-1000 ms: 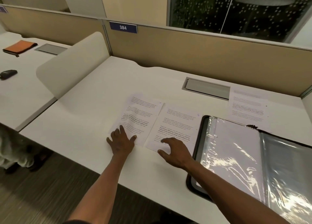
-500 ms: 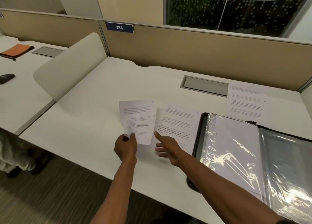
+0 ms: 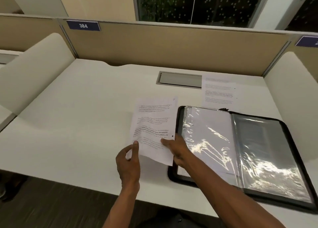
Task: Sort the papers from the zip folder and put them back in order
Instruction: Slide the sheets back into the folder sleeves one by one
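Observation:
A printed sheet (image 3: 154, 124) lies stacked over another just left of the open black zip folder (image 3: 285, 129). My left hand (image 3: 128, 160) pinches the stack's lower left edge, which is lifted off the desk. My right hand (image 3: 175, 147) grips the lower right edge with the thumb on top. The folder lies open on the desk (image 3: 77, 116), showing shiny clear plastic sleeves (image 3: 215, 141). A third printed sheet (image 3: 218, 92) lies flat behind the folder.
A grey cable hatch (image 3: 179, 80) is set into the desk at the back. Beige partition walls (image 3: 172, 45) enclose the desk behind, with white side dividers (image 3: 34, 69) left and right. The desk's front edge runs below my hands.
My left hand picked up the left sheet and carried it right onto the second sheet. My right hand shifted from pointing at that sheet to gripping the stack's right edge. The camera turned right.

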Available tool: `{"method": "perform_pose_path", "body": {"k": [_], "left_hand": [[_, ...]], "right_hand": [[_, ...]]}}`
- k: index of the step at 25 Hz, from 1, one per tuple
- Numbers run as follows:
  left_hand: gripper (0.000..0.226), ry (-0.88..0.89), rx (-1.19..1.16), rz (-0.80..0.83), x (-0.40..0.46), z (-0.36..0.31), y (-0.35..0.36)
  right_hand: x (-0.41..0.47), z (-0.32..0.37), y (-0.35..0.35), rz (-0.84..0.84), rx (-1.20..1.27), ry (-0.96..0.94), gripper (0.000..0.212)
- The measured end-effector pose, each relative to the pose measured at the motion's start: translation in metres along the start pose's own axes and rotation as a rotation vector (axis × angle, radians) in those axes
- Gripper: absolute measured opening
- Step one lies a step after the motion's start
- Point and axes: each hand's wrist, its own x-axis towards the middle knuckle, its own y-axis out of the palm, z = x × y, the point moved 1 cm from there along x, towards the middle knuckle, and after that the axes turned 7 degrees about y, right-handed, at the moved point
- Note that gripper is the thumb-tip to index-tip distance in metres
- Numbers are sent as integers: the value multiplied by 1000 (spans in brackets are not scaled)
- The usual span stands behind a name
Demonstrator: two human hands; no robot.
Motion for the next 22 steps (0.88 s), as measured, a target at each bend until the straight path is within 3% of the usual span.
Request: {"method": "perform_pose_path", "body": {"k": [2, 5, 13, 16, 18, 19, 22], "left_hand": [[24, 18, 57, 56, -6, 0, 14], [30, 96, 210, 165, -19, -2, 38], [44, 295, 312, 736, -111, 6, 117], [39, 150, 144, 720, -131, 0, 147], [57, -12, 36, 734, -133, 5, 171], [55, 29, 75, 763, -134, 8, 186], [17, 454, 428, 980, -160, 13, 222]], "right_hand": [[-14, -1, -37, -36, 29, -13, 36], [-36, -11, -92, -132, 82, -50, 34], [-109, -53, -220, -438, 271, -97, 20], [-140, -72, -264, -480, 389, -64, 26], [-165, -86, -290, -450, 495, -17, 32], [-179, -93, -301, -419, 531, 0, 35], [-219, -117, -331, -278, 580, 32, 43]]}}
